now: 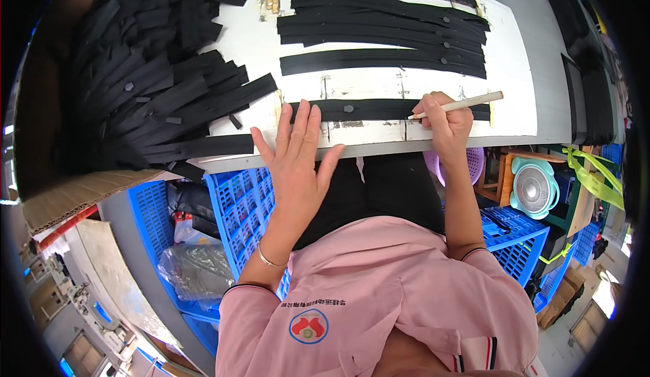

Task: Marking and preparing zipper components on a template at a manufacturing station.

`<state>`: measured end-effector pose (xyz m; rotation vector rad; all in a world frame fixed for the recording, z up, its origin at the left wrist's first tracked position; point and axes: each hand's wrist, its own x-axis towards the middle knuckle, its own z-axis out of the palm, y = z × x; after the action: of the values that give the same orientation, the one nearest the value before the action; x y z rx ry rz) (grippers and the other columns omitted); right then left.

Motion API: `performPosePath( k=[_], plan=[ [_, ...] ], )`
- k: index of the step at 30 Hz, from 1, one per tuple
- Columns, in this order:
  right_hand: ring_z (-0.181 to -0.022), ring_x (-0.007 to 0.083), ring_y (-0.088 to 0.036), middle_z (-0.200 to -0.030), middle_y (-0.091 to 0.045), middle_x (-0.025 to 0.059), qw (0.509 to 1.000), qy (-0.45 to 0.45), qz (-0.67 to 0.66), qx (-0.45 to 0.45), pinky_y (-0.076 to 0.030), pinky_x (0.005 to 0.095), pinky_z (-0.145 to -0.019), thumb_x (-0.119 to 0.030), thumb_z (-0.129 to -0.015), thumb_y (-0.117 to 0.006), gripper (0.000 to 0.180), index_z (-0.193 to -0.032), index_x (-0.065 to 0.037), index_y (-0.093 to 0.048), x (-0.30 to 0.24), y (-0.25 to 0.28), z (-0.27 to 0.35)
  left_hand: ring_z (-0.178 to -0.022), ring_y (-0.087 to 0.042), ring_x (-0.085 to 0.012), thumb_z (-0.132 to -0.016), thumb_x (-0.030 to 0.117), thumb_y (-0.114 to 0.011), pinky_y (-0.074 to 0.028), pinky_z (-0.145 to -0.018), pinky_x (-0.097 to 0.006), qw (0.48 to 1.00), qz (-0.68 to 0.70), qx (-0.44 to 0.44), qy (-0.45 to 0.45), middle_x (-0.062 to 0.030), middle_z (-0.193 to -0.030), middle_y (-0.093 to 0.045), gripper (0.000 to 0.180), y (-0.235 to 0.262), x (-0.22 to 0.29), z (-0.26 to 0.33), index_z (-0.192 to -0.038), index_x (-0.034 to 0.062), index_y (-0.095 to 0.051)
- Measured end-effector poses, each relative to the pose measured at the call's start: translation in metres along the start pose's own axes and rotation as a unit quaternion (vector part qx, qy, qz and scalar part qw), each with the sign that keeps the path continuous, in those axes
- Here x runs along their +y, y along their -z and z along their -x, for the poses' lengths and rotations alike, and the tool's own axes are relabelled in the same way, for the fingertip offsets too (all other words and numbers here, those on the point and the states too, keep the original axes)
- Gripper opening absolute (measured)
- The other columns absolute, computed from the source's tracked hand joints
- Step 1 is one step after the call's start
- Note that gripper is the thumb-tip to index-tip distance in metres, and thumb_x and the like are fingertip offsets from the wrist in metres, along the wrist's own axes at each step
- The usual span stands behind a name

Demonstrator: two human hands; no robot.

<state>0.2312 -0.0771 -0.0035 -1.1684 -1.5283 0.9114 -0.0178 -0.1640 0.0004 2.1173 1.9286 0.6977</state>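
Observation:
A black fabric strip (379, 109) lies flat across a white board (518, 79) near the table's front edge. My left hand (296, 143) rests with spread fingers, their tips on the strip's left end. In my right hand (443, 123) is a pale, slim pencil-like marker (474, 100), pinched between fingers. Its tip touches the strip, or is very close to it, beside a dark line drawn on the board. A small dark many-sided piece (349, 109) sits on the strip between my hands.
Beyond it lie several more black strips (382, 62) in rows. A large heap of black strips (135, 72) fills a cardboard box (88, 191) on the left. Blue plastic crates (240, 201), a purple basket (467, 163) and a turquoise fan (535, 189) stand below table height.

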Motion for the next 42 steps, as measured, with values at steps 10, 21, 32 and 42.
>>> performPosePath(
  k=[10,21,32,42],
  plan=[
    [-0.059,0.0067,-0.052,-0.067,-0.064,0.004,1.0,-0.015,-0.006,0.003,-0.04,0.0236,-0.056,-0.01,-0.101,-0.062,0.028,-0.079,0.003,-0.073,0.001,0.001,0.0,-0.144,-0.047,-0.0293,-0.094,0.015,-0.07,-0.009,-0.125,-0.059,0.997,0.048,0.06,0.004,-0.0091,-0.147,-0.059,0.054,-0.005,-0.013,-0.005,-0.146,0.0083,-0.057],
    [-0.059,0.0056,-0.051,-0.067,-0.064,0.0033,0.999,-0.019,-0.037,0.016,-0.039,0.0235,-0.056,-0.012,-0.102,-0.063,0.028,-0.082,0.003,-0.074,0.003,0.0,0.0,-0.106,-0.063,-0.0251,-0.086,-0.001,-0.068,-0.026,-0.121,-0.051,0.997,0.056,0.051,-0.023,-0.0055,-0.101,-0.068,0.037,0.015,-0.021,-0.05,-0.12,0.012,-0.07],
    [-0.058,0.0063,-0.054,-0.069,-0.066,0.005,0.999,-0.005,-0.034,0.008,-0.041,0.0234,-0.055,-0.01,-0.101,-0.063,0.027,-0.08,0.004,-0.073,0.002,0.0,-0.002,-0.143,-0.044,-0.0301,-0.087,0.012,-0.073,-0.004,-0.123,-0.062,0.998,0.015,0.058,-0.004,-0.0074,-0.142,-0.062,0.057,0.025,0.001,-0.044,-0.142,0.0139,-0.061],
    [-0.058,0.0059,-0.052,-0.07,-0.067,0.004,0.999,-0.017,-0.029,0.018,-0.04,0.023,-0.055,-0.01,-0.101,-0.063,0.026,-0.081,0.003,-0.074,0.002,-0.001,0.001,-0.143,-0.047,-0.0293,-0.093,0.028,-0.074,-0.001,-0.122,-0.064,1.0,0.004,0.004,-0.018,-0.0076,-0.149,-0.057,0.057,-0.002,-0.001,-0.001,-0.144,0.0069,-0.058]
  ],
)
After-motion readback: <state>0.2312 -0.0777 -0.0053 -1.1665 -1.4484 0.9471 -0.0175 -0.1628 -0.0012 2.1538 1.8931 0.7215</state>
